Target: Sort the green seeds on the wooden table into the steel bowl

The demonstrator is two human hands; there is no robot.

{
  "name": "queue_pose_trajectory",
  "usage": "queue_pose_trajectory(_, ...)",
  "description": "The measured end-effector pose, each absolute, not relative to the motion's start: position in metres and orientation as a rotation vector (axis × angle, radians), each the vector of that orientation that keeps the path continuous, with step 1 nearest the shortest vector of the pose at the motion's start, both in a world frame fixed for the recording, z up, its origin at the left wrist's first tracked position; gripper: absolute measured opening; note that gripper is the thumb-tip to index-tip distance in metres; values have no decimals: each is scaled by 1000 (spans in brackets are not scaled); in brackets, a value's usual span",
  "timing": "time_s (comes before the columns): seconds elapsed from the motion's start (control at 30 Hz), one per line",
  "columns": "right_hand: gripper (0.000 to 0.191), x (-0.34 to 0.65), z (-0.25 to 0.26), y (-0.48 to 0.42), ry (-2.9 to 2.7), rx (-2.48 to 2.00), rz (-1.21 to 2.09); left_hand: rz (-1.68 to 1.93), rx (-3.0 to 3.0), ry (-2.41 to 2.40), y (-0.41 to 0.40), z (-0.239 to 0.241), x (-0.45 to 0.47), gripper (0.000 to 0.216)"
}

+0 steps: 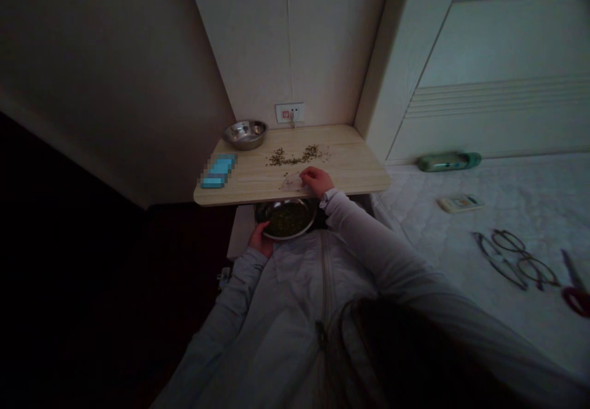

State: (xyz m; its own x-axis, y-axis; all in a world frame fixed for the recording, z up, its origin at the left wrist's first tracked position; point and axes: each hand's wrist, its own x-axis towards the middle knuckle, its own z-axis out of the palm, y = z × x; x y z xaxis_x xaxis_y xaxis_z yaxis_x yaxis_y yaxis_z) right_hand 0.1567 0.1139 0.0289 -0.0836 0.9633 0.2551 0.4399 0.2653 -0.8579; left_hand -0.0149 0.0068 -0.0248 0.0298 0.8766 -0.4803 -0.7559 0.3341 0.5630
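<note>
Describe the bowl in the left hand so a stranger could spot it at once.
Find the pale wooden table against the wall. Just below its near edge, the left hand holds a round metal bowl. Dark greenish bits lie inside, and unlike the other bowl on the table's far left corner, it is hand-held.

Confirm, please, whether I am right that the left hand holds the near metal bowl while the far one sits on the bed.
Not quite: the head view shows the far metal bowl on the tabletop, not the bed; the left hand does hold the near metal bowl.
</note>
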Motion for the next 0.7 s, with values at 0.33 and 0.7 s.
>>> queue_pose_trajectory(0.33, 17, 157, 31, 111, -1678, -1322, 735, 1266, 159, 883, 7, -23, -15, 18)
queue_pose_trajectory(0.7, 17, 156, 28, 114, -1659, -1321, 751, 1277, 204, 886, 7, -25, -15, 18)
